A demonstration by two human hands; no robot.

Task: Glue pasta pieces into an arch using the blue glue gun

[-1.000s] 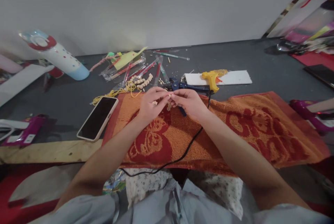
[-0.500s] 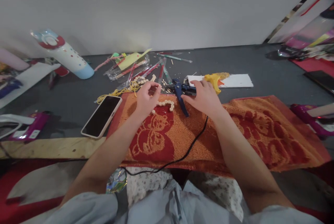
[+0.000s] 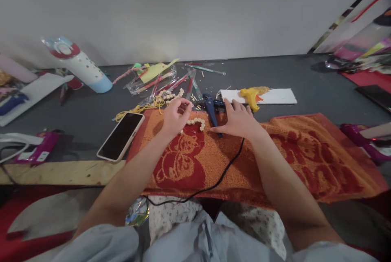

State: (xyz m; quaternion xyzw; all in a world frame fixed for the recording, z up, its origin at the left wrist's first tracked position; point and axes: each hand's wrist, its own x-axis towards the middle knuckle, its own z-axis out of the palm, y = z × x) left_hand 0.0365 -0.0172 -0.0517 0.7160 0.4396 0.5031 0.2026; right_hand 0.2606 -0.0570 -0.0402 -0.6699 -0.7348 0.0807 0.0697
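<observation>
My left hand [image 3: 177, 117] is closed in a pinch above the towel; whatever its fingertips hold is too small to make out. Just below and right of it, a curved chain of small pale beads or pieces [image 3: 198, 122] lies on the orange and red towel [image 3: 226, 148]. My right hand [image 3: 240, 120] has its fingers spread, with nothing visible in it. Its thumb reaches over the lower handle of a blue hand tool [image 3: 210, 107], partly hidden, and I cannot tell whether they touch. A yellow glue gun [image 3: 252, 97] rests beyond that hand on a white board [image 3: 279, 95].
A phone [image 3: 121, 136] lies left of the towel, near yellow cord [image 3: 130, 111]. Plastic-wrapped sticks [image 3: 155, 85] and tiny loose pieces are scattered behind. A bottle [image 3: 87, 70] leans at back left. A black cable [image 3: 226, 170] crosses the towel.
My right hand has drawn slightly lower and its fingers have spread wider, the thumb now over the blue tool's handle. My left hand stays pinched, shifted slightly right and down as the view moved a little.
</observation>
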